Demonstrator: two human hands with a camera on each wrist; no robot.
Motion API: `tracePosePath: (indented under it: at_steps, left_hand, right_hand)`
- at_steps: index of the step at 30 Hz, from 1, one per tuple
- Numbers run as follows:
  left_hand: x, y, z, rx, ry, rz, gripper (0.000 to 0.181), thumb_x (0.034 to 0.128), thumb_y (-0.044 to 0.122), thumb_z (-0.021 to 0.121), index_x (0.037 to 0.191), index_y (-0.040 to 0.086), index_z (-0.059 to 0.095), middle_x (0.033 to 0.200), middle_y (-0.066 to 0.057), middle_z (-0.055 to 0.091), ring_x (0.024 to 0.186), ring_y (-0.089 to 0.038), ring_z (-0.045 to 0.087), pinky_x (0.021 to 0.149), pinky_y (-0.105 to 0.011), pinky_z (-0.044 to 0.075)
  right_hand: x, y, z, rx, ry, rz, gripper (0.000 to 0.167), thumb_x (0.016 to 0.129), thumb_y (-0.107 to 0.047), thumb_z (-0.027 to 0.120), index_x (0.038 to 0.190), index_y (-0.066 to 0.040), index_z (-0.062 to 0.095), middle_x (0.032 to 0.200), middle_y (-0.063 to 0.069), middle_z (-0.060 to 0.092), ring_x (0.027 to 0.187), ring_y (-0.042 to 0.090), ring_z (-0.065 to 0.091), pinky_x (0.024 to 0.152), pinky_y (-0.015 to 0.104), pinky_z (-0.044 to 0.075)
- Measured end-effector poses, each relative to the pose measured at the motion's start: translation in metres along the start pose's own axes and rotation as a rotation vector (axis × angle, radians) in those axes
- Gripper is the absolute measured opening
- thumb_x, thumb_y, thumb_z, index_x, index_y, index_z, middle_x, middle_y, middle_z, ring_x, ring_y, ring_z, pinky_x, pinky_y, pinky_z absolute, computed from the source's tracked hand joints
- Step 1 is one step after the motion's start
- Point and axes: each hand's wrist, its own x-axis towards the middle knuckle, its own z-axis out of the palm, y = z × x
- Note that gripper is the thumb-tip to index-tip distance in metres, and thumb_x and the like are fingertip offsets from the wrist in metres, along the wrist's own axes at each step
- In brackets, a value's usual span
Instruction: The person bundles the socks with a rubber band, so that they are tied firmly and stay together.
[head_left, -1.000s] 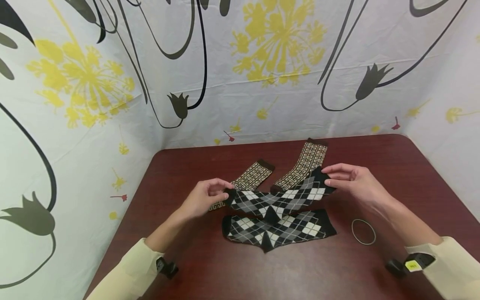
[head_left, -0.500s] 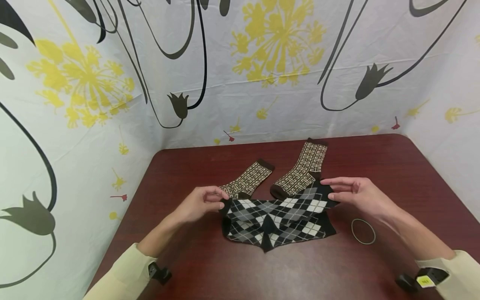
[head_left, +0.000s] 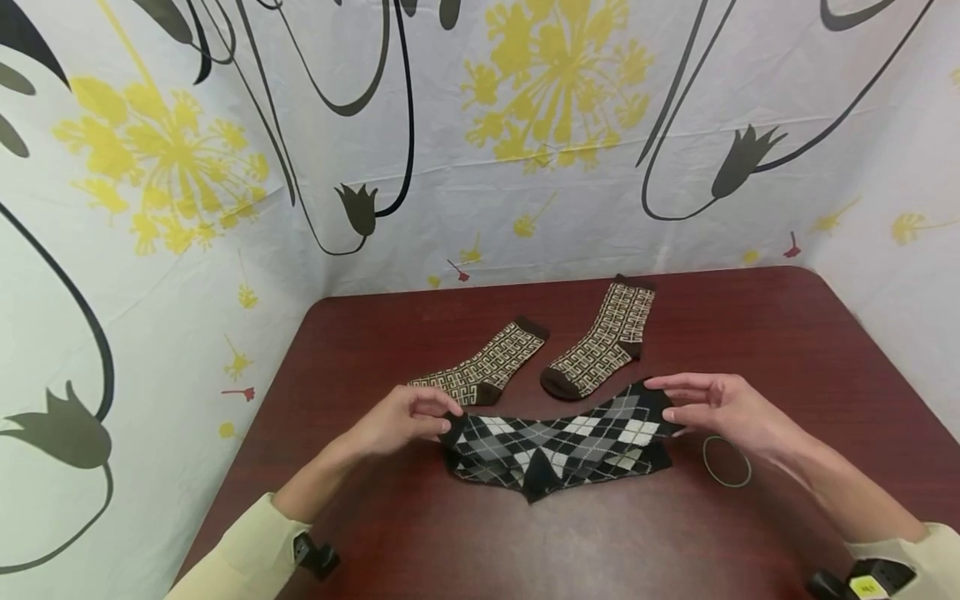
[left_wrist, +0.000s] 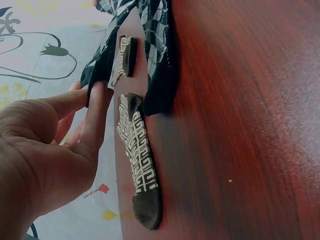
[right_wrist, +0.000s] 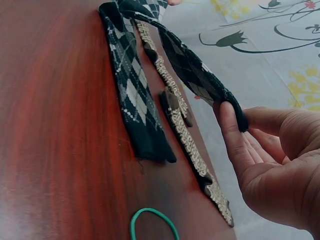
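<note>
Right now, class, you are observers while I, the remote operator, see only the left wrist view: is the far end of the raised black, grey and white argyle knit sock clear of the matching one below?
Observer: Yes; a person's bare right hand pinches the raised sock there, leaving a gap to the lower sock.
Operator: Anything besides socks near that hand?
Observer: A thin, round green loop lies on the glossy red-brown table.

a shiny, dark red-brown table (head_left: 600,550) with round back corners has a black, grey and white diamond-patterned cloth sock (right_wrist: 134,97) lying flat on it, a thin round green band (right_wrist: 148,209) near that sock's right end, and, farther back, a brown and cream maze-patterned cloth sock (head_left: 487,362) with another like it (head_left: 611,333) to its right.
</note>
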Motion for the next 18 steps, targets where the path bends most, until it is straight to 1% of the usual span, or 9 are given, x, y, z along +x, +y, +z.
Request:
tracePosePath:
  at_steps: [4,7,13,18]
  left_hand:
    - [-0.001,-0.001,0.002,0.008,-0.01,-0.005,0.022,0.0983,-0.007,0.07,0.12,-0.004,0.073,0.124,-0.019,0.072,0.101,-0.022,0.074,0.085,-0.04,0.063]
    - [-0.002,-0.003,0.002,0.017,-0.016,-0.008,0.022,0.0981,-0.007,0.071,0.12,-0.004,0.074,0.124,-0.018,0.072,0.1,-0.019,0.073,0.084,-0.038,0.063]
    - [-0.003,-0.01,0.004,0.062,-0.035,-0.016,0.019,0.0972,-0.007,0.071,0.115,-0.001,0.073,0.115,-0.014,0.075,0.093,-0.016,0.073,0.082,-0.034,0.063]
    - [-0.003,-0.016,0.007,0.121,-0.033,-0.016,0.013,0.0975,-0.005,0.072,0.109,0.001,0.071,0.107,-0.011,0.073,0.091,-0.017,0.072,0.08,-0.032,0.062]
  right_hand:
    - [-0.001,0.006,0.003,0.033,-0.016,-0.013,0.049,0.1,-0.008,0.074,0.146,0.003,0.06,0.143,0.011,0.065,0.118,-0.001,0.065,0.085,0.038,0.062]
    - [-0.002,0.011,0.005,0.052,-0.025,-0.027,0.047,0.099,-0.005,0.073,0.144,0.003,0.061,0.142,0.009,0.067,0.119,-0.003,0.063,0.085,0.038,0.062]
    - [-0.003,0.021,0.011,0.057,-0.041,-0.056,0.044,0.099,-0.001,0.072,0.141,0.004,0.062,0.141,0.024,0.064,0.117,0.001,0.066,0.082,0.039,0.063]
    - [-0.004,0.027,0.016,0.022,-0.034,-0.08,0.043,0.097,0.002,0.073,0.139,0.008,0.062,0.14,0.032,0.06,0.114,0.001,0.067,0.079,0.038,0.063]
